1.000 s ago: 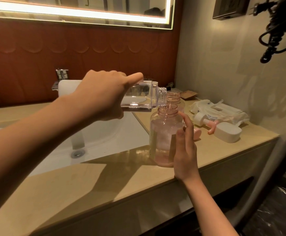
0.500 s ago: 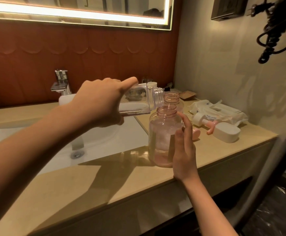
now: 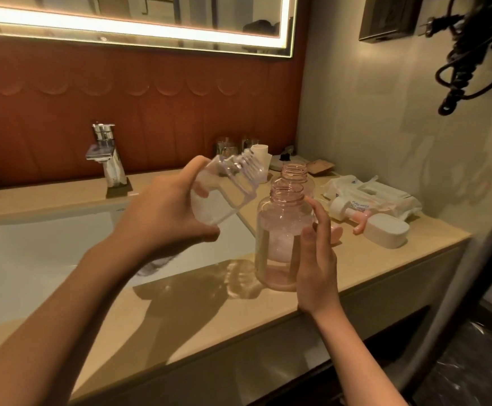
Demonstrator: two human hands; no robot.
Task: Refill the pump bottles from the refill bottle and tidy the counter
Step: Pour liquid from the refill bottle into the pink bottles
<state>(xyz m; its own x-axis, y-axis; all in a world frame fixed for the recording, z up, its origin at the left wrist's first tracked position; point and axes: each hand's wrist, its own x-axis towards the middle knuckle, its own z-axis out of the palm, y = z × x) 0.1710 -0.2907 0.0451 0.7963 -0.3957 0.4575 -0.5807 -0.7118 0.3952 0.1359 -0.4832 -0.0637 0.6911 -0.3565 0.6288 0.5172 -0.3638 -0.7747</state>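
The clear refill bottle (image 3: 224, 190) is gripped in the left hand (image 3: 165, 221), with the thumb wrapped over its upper side and the fingers curled beneath its body. It is held in the air above the right edge of the sink basin (image 3: 63, 253), just left of the pump bottle, and is tilted so that its open threaded neck points up and to the right. The neck is blurred.

The pink pump bottle (image 3: 282, 238) is seen standing upright on the counter (image 3: 180, 317), near the front edge and right of the basin. Its pump is off, and pale liquid topped with foam is visible inside. The right hand (image 3: 318, 259) is laid against its right side with fingers almost straight and the thumb resting on the near face; nothing is clenched.

A second uncapped pink bottle (image 3: 294, 174) is placed just behind the first. Farther right, a white pump head (image 3: 341, 206), a white cap (image 3: 388, 231) and a packet of wipes (image 3: 370, 190) are laid on the counter. A chrome faucet (image 3: 107, 156) is mounted behind the basin, and a white cup (image 3: 260, 159) is set at the far wall.
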